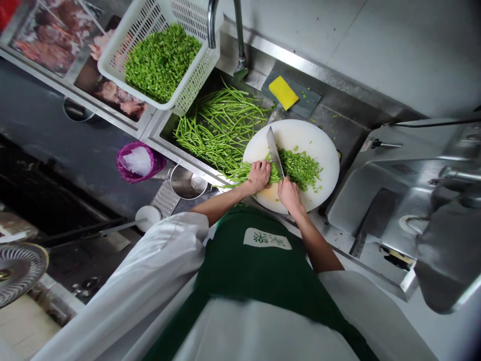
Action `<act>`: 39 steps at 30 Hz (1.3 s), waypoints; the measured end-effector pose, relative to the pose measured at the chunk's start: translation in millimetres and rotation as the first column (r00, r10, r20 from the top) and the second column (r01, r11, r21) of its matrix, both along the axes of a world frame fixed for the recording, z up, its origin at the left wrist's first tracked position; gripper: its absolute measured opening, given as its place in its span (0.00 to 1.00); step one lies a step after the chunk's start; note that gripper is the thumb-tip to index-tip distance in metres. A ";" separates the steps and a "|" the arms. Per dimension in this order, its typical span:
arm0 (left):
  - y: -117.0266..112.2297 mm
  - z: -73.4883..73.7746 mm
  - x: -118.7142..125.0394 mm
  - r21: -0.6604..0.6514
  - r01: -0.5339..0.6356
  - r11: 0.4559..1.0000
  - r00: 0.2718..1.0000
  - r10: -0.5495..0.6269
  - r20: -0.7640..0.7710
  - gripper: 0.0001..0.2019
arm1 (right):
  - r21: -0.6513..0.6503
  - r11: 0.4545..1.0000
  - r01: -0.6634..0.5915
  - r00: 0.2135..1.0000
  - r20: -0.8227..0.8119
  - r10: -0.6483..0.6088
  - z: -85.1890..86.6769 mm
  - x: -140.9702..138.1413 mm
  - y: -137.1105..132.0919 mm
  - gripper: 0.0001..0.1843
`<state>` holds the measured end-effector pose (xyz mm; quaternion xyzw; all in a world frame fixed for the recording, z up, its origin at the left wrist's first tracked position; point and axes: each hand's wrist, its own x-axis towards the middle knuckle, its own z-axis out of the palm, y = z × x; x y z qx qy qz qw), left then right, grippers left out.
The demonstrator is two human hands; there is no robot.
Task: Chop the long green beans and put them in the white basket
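My right hand (290, 194) is closed round the handle of a cleaver (274, 150), its blade standing on edge over a round white cutting board (259, 143). Left of the blade, my left hand (259, 175) presses down on a bunch of long green beans (240, 171), fingers curled close to the steel. Chopped green beans (302, 168) lie in a heap to the right of the blade. More whole long beans (221, 128) fill the sink basin beside the board. The cleaver's handle is mostly hidden in my fist.
A white plastic basket (108, 67) of chopped greens rests over the basins at the upper left, beside basins of raw meat (48, 42). A yellow sponge (283, 93) lies behind the board, near a faucet (240, 65). A steel machine (376, 175) stands at the right.
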<state>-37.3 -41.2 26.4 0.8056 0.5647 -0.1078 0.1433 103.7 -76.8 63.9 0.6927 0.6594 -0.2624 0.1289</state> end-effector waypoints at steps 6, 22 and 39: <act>-8.2 4.7 -17.1 0.019 -0.027 0.999 0.999 0.028 -0.033 0.64 | 0.018 1.000 0.003 1.000 -0.023 -0.002 -2.5 7.3 3.3 0.17; -7.3 3.5 -18.4 -0.003 0.004 1.000 0.998 -0.004 -0.068 0.53 | -0.097 0.990 -0.099 0.993 0.051 0.105 66.6 15.9 -28.4 0.16; -3.3 5.2 -7.4 0.003 -0.064 0.998 0.998 0.064 -0.013 0.51 | -0.017 0.999 -0.039 0.999 -0.028 0.038 9.5 36.3 10.2 0.17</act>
